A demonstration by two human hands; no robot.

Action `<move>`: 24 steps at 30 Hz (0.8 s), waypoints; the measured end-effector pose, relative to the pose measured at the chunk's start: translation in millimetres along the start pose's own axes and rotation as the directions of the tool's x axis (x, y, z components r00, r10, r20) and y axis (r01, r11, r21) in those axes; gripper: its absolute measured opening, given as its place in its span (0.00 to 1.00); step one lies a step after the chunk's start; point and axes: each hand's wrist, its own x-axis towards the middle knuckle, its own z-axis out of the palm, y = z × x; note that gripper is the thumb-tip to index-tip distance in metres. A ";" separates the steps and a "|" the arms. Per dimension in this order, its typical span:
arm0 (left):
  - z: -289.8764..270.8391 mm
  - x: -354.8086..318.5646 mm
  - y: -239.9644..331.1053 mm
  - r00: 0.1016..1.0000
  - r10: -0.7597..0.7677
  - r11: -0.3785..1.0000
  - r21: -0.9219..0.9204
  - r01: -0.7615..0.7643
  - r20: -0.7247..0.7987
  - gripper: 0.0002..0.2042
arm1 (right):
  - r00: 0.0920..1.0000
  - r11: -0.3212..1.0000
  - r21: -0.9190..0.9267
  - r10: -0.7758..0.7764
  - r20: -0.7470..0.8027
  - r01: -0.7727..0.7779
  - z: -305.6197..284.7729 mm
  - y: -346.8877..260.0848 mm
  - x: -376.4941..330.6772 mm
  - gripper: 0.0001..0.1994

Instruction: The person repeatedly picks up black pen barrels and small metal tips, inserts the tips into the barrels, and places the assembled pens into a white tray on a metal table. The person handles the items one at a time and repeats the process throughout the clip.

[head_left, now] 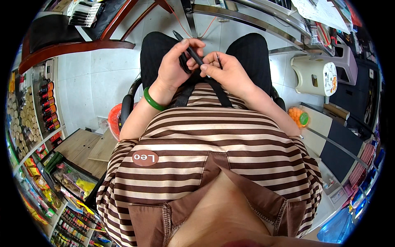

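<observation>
Left grip (171,64) holds a slim black pen (194,54), tip tapered

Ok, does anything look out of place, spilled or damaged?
Nothing looks spilled or damaged. Mildly odd: the white holder of black pens sits on the wooden chair at upper left, where someone would sit, and a thin orange cable runs loose beyond the knees, where feet could catch it.

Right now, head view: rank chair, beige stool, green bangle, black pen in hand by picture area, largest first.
1. Chair, though cut off by the image edge
2. Beige stool
3. Black pen and green bangle, unranked: the pen looks longer, but both are thin and partly covered.
</observation>
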 end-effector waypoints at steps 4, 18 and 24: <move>-9.5 1.5 5.2 0.997 0.076 0.996 -0.040 -0.075 0.025 0.20 | 0.990 0.987 0.079 0.137 0.026 -0.139 -8.5 -18.9 -5.3 0.08; -6.9 -4.9 4.5 0.971 0.236 0.972 0.013 -0.236 0.033 0.10 | 0.988 0.991 0.075 0.101 0.115 -0.110 -13.0 -12.1 -7.6 0.13; -1.8 -2.9 -1.9 0.962 0.254 0.967 0.060 -0.249 -0.102 0.13 | 0.895 0.595 -0.763 -0.444 -0.049 0.253 -6.5 -7.0 -3.0 0.05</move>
